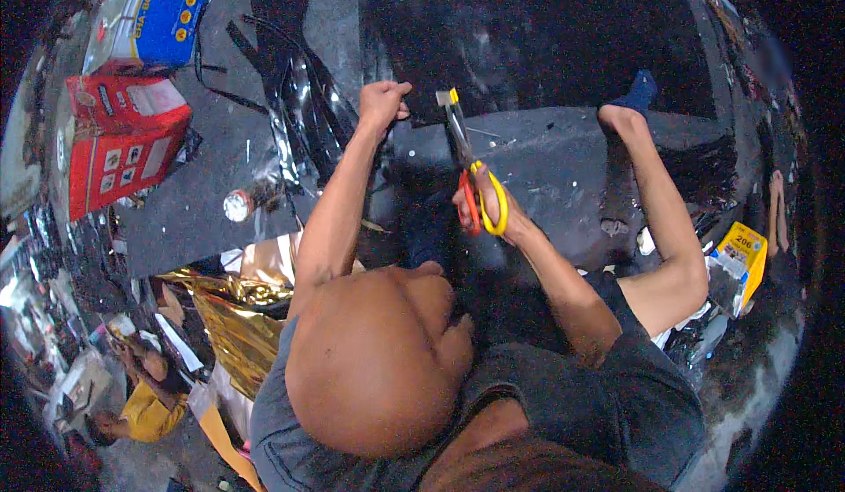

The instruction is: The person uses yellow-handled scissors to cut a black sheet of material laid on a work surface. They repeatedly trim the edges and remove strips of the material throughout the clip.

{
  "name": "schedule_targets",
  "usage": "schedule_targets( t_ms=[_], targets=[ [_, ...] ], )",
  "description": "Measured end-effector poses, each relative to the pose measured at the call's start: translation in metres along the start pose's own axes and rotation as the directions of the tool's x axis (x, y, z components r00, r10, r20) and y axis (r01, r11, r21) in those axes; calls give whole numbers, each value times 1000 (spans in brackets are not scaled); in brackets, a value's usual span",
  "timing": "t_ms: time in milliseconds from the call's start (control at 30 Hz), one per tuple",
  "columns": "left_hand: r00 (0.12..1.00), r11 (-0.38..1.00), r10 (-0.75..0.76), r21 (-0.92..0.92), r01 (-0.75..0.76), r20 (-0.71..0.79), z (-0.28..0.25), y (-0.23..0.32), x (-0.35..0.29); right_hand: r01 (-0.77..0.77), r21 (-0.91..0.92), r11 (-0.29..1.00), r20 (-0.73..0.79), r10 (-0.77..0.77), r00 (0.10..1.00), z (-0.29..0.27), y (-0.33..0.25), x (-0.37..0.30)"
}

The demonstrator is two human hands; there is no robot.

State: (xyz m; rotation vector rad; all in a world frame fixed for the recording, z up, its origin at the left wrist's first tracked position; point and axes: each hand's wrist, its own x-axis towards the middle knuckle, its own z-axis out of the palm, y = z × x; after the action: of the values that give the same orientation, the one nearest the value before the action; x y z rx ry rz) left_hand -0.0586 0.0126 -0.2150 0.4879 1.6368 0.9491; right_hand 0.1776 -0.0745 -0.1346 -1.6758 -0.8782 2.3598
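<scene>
My right hand [495, 206] is closed round a pair of scissors [459, 135] with one red and one yellow handle loop. Its blades point away from me, and a small yellow and pale piece [449, 98] shows at their tips. My left hand [384, 105] is curled closed at the left edge of a large black sheet [537, 39]. Whether it pinches the sheet or something else, I cannot make out. Shiny black strips [308, 96] lie just left of that hand.
A blue box [167, 21] and a red box [132, 144] stand at the far left. A clear jar-like object [238, 204] sits near the left forearm, with gold foil [233, 316] below it. A yellow package [741, 259] lies at right. Another person in yellow [151, 408] is lower left.
</scene>
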Motion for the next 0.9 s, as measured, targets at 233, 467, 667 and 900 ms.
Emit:
schedule_targets(
  t_ms=[233, 467, 667, 900],
  targets=[
    [999, 1000, 17, -19, -17, 27, -3, -7, 0, -111, -140, 984, 106, 127, 986, 22, 35, -27],
    [1000, 999, 27, 32, -28, 11, -3, -4, 2, -61, -50, 997, 70, 64, 995, 36, 31, 15],
    [1000, 995, 22, 93, -21, -11, 1, -3, 2, -90, 43, 995, 53, 88, 995, 32, 26, 24],
    [986, 922, 151, 371, -113, -75, 5, -19, -2, -2, -28, 1000, 2, 2, 1000, 26, 19, 40]
  ],
)
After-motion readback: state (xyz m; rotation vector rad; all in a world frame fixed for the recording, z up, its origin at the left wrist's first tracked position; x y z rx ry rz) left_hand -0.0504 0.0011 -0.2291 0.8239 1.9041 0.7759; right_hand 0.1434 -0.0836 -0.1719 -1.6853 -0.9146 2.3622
